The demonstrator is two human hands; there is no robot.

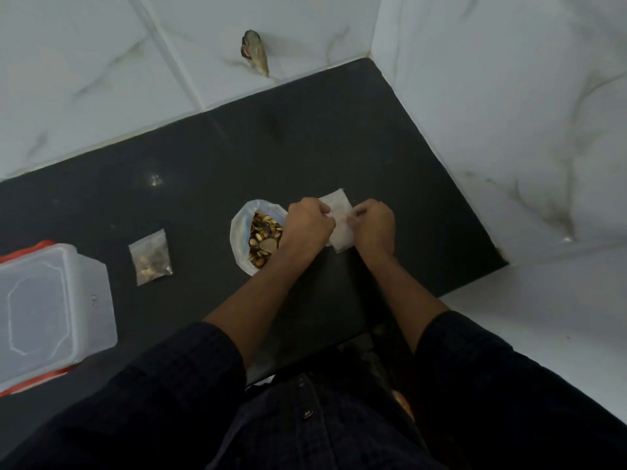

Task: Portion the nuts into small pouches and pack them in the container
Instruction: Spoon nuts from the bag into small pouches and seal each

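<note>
Both hands, left hand (pixel 307 220) and right hand (pixel 373 225), pinch one empty pouch (pixel 339 220).

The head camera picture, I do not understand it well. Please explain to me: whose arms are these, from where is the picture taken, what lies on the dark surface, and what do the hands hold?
There is no machine here. A person wears one camera on the head, so you look down along their own two arms. The dark surface is a black counter set against white tiled walls.

On it, from left to right: a clear plastic container with red under it, a small pouch already holding some nuts, and an open white bag of nuts.

The left hand and the right hand both pinch a small empty-looking pouch with curled fingers, just right of the bag. They seem to be opening it, but the fingers hide its mouth.
</note>
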